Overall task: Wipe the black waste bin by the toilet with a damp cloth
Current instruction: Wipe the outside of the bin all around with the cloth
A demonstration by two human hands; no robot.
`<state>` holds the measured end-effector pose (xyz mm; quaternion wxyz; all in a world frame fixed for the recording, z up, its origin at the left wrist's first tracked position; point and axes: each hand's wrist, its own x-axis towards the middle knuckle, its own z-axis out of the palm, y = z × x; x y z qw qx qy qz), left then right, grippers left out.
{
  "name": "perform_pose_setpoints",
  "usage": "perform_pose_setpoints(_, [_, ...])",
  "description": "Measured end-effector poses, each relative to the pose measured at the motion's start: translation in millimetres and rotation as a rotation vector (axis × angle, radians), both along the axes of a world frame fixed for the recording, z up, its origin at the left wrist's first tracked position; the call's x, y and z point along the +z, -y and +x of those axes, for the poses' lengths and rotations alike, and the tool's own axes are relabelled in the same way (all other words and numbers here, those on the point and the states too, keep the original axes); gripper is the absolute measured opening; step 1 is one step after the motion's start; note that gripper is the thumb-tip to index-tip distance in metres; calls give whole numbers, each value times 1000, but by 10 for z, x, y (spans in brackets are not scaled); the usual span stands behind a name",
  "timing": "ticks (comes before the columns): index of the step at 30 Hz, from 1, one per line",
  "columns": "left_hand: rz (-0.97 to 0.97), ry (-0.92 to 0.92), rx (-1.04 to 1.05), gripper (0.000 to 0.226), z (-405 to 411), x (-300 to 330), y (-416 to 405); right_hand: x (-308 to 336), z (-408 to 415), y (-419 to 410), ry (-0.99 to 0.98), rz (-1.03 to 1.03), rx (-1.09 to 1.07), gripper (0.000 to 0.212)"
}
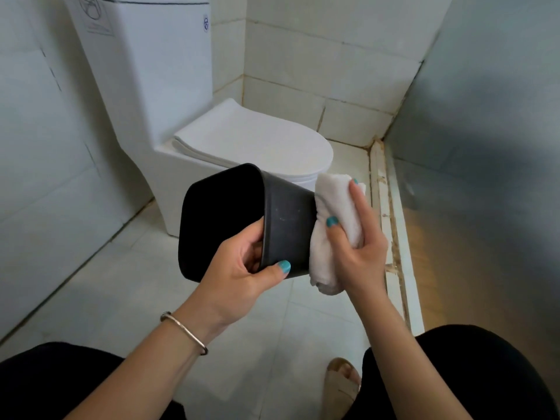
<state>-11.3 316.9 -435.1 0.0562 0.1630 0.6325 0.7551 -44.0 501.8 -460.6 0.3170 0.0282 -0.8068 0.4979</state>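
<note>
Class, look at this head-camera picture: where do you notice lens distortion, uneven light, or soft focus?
Head view: the wide lens bends the tile lines and tilts the toilet; soft daylight leaves a dark shadow on the right wall; the black bin, white cloth and both hands are fairly sharp, while the edges look slightly soft.

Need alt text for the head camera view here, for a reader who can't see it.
A person's left hand grips the rim of a black waste bin held on its side in the air, while the right hand presses a folded white cloth against its base end. Behind stands a white toilet with its lid shut, on a tiled floor.
</note>
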Motion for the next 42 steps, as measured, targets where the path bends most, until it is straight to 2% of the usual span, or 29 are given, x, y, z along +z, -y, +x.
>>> perform_pose_setpoints(3, [29,17,14,52,-2,-33,19,21,-6,-51,-12,32,40,65])
perform_pose_setpoints(8, [-26,10,6,55,-26,-5,-39,10,-82,-51,52,-112,-109,59])
perform_pose_setpoints(13, [4,41,18,55,-100,-5,-55,73,-11,22,-2,-53,17,62])
perform_pose_setpoints(19, [-38,-28,-4,56,-16,45,-97,113,-117,-186,78,-178,-154,58])
perform_pose_setpoints(25, [43,7,38,54,-55,72,-25,197,-70,-31,21,-16,-10,60])
perform_pose_setpoints(31, [-23,-21,14,57,-9,63,-15,80,-160,-51,115,35,-112,57])
perform_pose_setpoints(36, [-55,-36,12,58,-26,34,-4,128,-157,19,150,-44,-166,59])
perform_pose_setpoints(39, [-77,-61,-1,58,-51,56,-33,122,-100,169,82,-33,-115,58])
perform_pose_setpoints(42, [0,-23,7,57,-67,29,-6,138,-69,183,8,58,-15,60])
